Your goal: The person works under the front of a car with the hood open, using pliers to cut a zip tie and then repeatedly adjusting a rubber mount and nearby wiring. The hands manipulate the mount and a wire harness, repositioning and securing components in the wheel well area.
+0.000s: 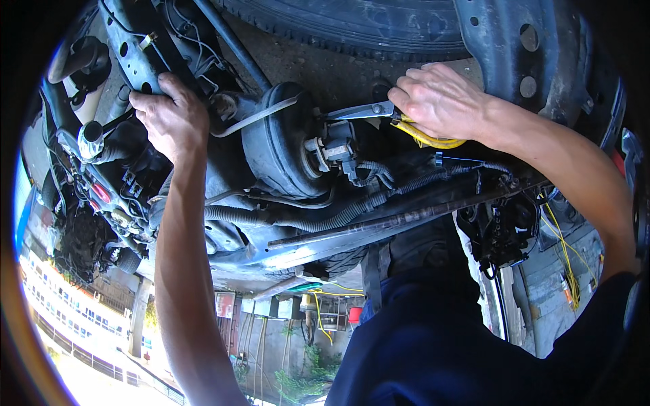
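My right hand (437,105) is closed round the yellow handles (423,139) of a pliers-like tool, whose metal jaws (355,110) reach left to the upper side of a black connector (338,145) on a round black housing (271,155). A thin metal pipe (254,118) crosses that housing. At the upper left, my left hand (169,122) grips the lower part of a perforated metal beam (132,51), its fingers curled over the metal.
A tyre (345,24) lies above, beside another holed beam (501,47). Corrugated hoses (342,216) and a long rusty rod (420,212) run across the middle. Engine parts (101,193) crowd the left. Far below show a sunlit yard and my dark-clothed body (440,338).
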Tool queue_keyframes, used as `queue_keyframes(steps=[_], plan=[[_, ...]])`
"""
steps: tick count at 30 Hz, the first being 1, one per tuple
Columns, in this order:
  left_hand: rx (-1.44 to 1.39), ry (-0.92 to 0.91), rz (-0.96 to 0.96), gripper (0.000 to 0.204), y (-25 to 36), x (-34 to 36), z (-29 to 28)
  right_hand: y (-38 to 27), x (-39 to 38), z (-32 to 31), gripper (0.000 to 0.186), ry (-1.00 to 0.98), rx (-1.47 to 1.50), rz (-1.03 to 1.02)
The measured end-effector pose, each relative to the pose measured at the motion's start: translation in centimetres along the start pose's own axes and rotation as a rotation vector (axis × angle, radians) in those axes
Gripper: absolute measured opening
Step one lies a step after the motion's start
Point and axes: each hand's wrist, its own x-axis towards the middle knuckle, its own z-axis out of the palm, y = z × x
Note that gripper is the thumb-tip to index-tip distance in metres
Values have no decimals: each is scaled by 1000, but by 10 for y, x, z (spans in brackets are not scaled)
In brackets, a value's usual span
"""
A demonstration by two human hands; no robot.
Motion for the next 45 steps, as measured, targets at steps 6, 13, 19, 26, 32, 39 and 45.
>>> queue_keyframes(steps=[6,13,19,26,32,39,45], plan=[[1,32,47,82,-9,3,2,0,9,4,24,-29,-139,-34],[0,37,42,83,-4,2,1,14,18,6,20,-29,-167,-111],[-11,26,87,82,-7,0,1,-13,13,-15,28,-153,89,-21],[-18,29,92,81,-7,0,2,-16,-12,-75,18,-165,81,235],[-49,78,109,82,-9,-3,2,-50,-58,-129,35,41,692,542],[-53,93,64,76,0,-5,2,-76,-107,-117,50,316,798,734],[-50,118,76,75,-2,-6,4,-43,-121,-104,44,504,189,1072]])
